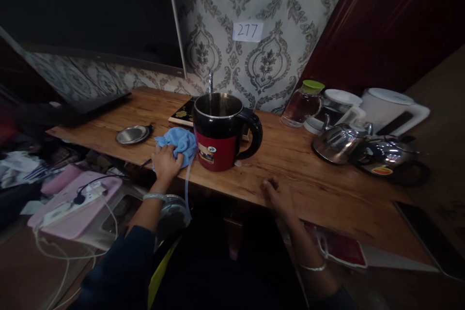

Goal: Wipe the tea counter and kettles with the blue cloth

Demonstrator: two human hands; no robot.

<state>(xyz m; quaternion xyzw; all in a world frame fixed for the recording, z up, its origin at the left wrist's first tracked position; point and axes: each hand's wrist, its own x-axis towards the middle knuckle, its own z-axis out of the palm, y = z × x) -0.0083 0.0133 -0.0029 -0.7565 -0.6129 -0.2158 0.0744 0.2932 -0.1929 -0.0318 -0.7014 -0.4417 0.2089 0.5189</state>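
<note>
Over a crumpled blue cloth (178, 141) rests my left hand (167, 162), its fingers bent round the near side. The cloth lies on the wooden table against a red and black electric kettle (220, 150). This kettle stands upright without a lid, its black handle to the right, and a metal rod shows at the back of its opening. A clear tube (187, 186) hangs from beside the cloth over the table edge. At the front edge, right of the kettle, my right hand (281, 196) rests with thumb and loosely bent fingers apart, holding nothing I can see.
Left of the cloth lies a round metal lid (132, 134). A black box (182, 112) sits behind the kettle. Steel kettles (337, 143), a green-lidded glass jug (302, 104) and a white pitcher (387, 109) stand right. Below left, a power strip (74, 203) lies on a pink stool (105, 186).
</note>
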